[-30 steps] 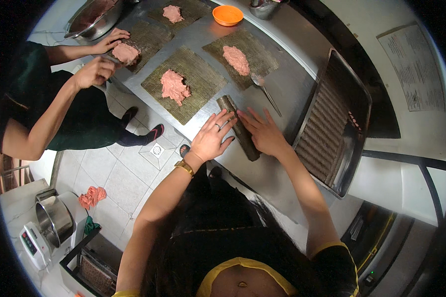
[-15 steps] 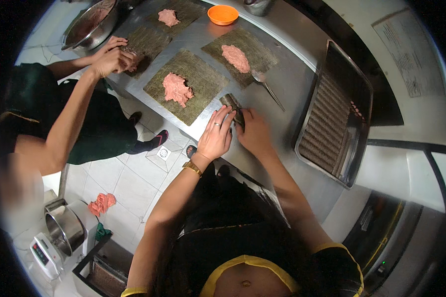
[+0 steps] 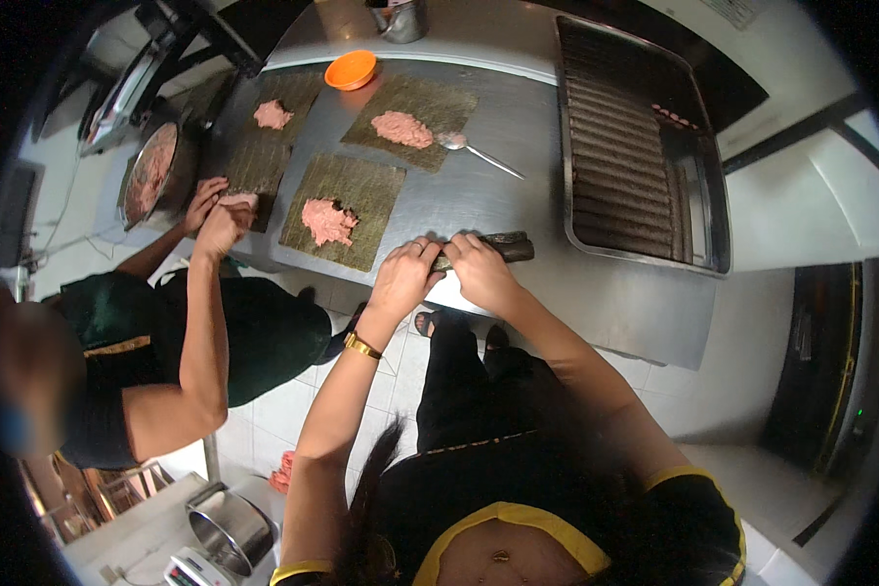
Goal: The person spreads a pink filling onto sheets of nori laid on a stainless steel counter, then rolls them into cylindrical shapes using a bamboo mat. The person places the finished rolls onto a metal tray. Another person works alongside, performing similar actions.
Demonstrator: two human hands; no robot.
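Left hand [image 3: 403, 277] and right hand [image 3: 481, 274] grasp a dark roll [image 3: 513, 247] by the table's [image 3: 615, 308] near edge, its right end protruding beyond them.

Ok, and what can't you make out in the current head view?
Head view: dark roll, partly covered by the left hand and right hand.
Head view: co-worker's pink filling, partly behind the co-worker's hand.
Head view: metal cup, cut off by the upper edge.
Head view: wall sheet, cut off by the upper edge, print too small.
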